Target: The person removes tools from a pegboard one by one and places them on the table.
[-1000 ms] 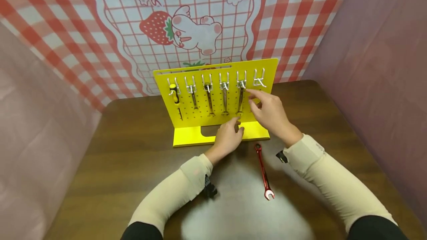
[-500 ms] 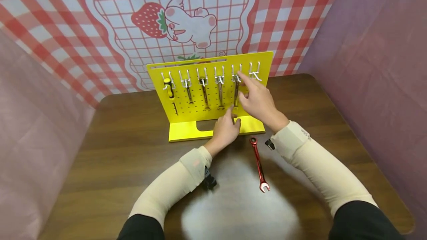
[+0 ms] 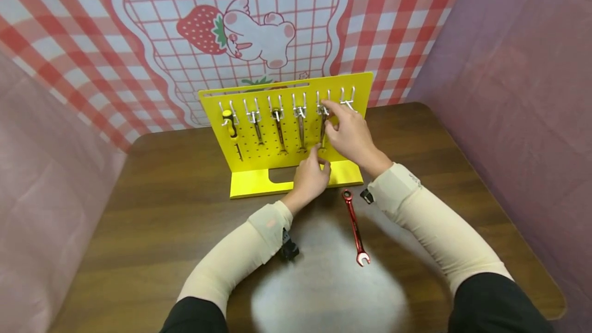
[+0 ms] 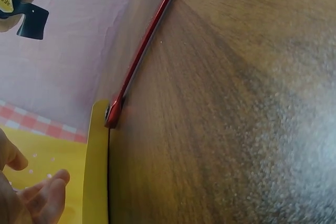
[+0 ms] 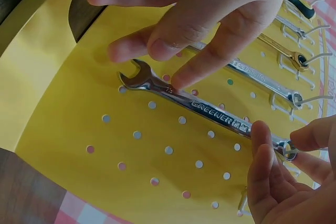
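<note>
On the yellow pegboard (image 3: 259,148), the rightmost hanging tool is a silver combination wrench (image 5: 210,109). My right hand (image 3: 350,135) holds its ring end at the hook, with fingertips on either side of the ring in the right wrist view. Lower down, my left hand (image 3: 311,176) reaches up from the board's base. Its extended index finger (image 5: 197,69) touches the wrench shaft near the open jaw, while the other fingers are spread. A red wrench (image 3: 355,227) lies on the table in front of the stand, apart from both hands.
Further left on the board hang several wrenches (image 3: 279,130) and a yellow-black screwdriver (image 3: 229,123). An unused hook (image 3: 347,102) sits at the far right. Behind the stand is a red-checked cloth (image 3: 388,19). The wooden table (image 3: 152,230) lies below.
My right hand has moved left from beside the board onto the rightmost wrench's ring end. My left index finger has risen to that wrench's lower end. The red wrench stays on the table.
</note>
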A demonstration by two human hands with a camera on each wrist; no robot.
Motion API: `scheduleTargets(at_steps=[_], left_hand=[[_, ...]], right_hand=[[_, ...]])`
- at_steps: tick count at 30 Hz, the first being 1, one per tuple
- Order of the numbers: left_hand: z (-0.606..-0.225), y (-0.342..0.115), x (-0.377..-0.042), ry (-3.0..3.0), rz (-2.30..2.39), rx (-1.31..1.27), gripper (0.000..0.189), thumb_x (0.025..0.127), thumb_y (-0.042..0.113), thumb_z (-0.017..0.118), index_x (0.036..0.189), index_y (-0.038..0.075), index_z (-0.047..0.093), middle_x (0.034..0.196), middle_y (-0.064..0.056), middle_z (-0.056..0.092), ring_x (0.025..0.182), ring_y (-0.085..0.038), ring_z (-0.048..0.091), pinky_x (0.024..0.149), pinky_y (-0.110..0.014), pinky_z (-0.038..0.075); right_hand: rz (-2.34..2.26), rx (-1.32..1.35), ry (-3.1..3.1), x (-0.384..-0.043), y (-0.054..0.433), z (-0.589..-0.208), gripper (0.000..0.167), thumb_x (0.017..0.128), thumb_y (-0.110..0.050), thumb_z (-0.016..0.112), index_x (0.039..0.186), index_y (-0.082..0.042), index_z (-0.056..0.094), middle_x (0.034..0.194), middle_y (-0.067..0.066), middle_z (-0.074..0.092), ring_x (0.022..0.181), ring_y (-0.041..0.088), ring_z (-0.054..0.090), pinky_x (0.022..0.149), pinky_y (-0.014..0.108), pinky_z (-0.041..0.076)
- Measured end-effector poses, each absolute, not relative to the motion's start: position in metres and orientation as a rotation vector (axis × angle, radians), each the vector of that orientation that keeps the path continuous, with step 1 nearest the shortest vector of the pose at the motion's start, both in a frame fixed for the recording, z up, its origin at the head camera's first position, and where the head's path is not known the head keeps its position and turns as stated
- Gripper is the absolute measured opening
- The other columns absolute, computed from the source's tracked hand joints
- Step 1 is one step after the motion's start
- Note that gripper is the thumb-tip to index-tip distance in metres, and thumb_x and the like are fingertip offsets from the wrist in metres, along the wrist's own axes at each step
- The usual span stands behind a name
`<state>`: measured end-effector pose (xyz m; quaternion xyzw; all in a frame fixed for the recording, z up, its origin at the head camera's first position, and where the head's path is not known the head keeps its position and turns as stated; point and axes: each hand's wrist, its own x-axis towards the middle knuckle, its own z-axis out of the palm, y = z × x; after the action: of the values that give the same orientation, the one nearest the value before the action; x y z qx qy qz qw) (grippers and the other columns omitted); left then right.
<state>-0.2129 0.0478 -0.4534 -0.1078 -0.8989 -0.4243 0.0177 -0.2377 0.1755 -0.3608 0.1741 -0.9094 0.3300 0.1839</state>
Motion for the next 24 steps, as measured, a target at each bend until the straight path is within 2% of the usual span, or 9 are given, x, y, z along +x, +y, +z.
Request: scheduleTargets(at_steps=[10, 19, 24], left_hand=[[-0.460, 0.049, -0.213, -2.766, -1.313, -0.317, 0.053, 0.099, 0.014, 0.060, 0.149, 0.007, 0.043, 0.092, -0.001, 0.070, 0.066, -0.017, 0.062, 0.060, -0.034, 0.050], [-0.466, 0.047, -0.216, -2.772, -1.365, -0.291, 0.047, 0.102, 0.015, 0.058, 0.147, 0.008, 0.048, 0.093, -0.003, 0.070, 0.070, -0.017, 0.063, 0.063, -0.033, 0.051], [-0.467, 0.046, -0.217, -2.750, -1.417, -0.295, 0.035, 0.103, 0.018, 0.058, 0.136, 0.007, 0.058, 0.097, -0.005, 0.072, 0.069, -0.015, 0.065, 0.063, -0.030, 0.053]], right_hand=[[0.921, 0.502, -2.495, -0.234, 0.179, -0.366, 0.043, 0.097, -0.004, 0.057, 0.140, -0.008, 0.058, 0.109, 0.013, 0.067, 0.061, 0.020, 0.049, 0.057, 0.035, 0.042], [0.897, 0.537, -2.440, -0.232, 0.181, -0.366, 0.035, 0.100, -0.006, 0.056, 0.134, -0.006, 0.063, 0.104, 0.013, 0.069, 0.056, 0.019, 0.046, 0.054, 0.034, 0.040], [0.884, 0.539, -2.435, -0.228, 0.182, -0.363, 0.033, 0.100, -0.007, 0.058, 0.133, -0.006, 0.065, 0.105, 0.012, 0.070, 0.061, 0.020, 0.049, 0.056, 0.034, 0.042]])
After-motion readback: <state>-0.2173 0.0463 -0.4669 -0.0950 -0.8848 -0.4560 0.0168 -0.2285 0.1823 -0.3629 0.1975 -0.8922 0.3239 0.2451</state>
